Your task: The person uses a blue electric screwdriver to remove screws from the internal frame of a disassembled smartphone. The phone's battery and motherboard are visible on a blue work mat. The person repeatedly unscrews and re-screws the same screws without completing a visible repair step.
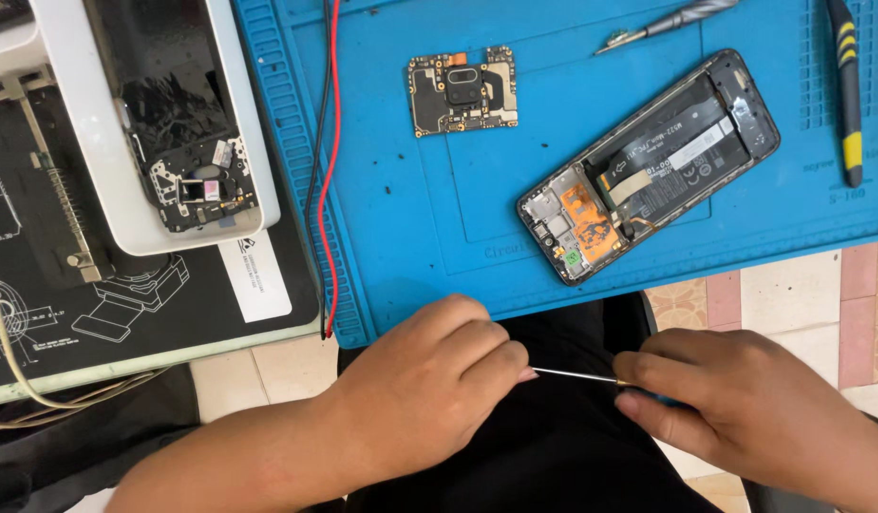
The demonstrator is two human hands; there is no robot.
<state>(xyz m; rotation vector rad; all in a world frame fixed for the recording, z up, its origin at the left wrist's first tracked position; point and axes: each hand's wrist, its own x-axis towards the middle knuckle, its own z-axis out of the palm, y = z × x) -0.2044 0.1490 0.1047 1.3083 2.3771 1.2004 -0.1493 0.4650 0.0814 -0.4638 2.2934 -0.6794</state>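
Far left: a white plastic tray point(254, 142), smooth with rounded corners, holding a dark phone back part with small metal brackets. It sits on a black mat point(135, 304) printed with white line drawings. A pale cable point(2, 351) curls off the mat's edge. A red and black wire pair point(327, 171) runs down the seam between the black mat and the blue one.

Centre: a blue work mat point(439, 228), matte and rubbery, with a ribbed left border and shallow moulded compartments. On it lies a small circuit board point(462, 90), squarish, dark with gold contacts. To its right lies an opened phone point(648, 166), tilted diagonally, back off, black battery showing, orange flex at the lower end.

Upper right: a grey-handled tool point(667, 21) and a black-and-yellow screwdriver point(847, 85), both lying on the mat's edge areas.

Below the mat, over a dark-clothed lap: the left hand point(429, 385) is loosely fisted, fingertips pinched on one end of a thin metal rod point(576, 376). The right hand point(743, 404) pinches the other end between thumb and forefinger. The rod runs level between the two hands, clear of the mat and well apart from the phone.

Right edge: tiled floor point(857, 304), cream and pink squares.
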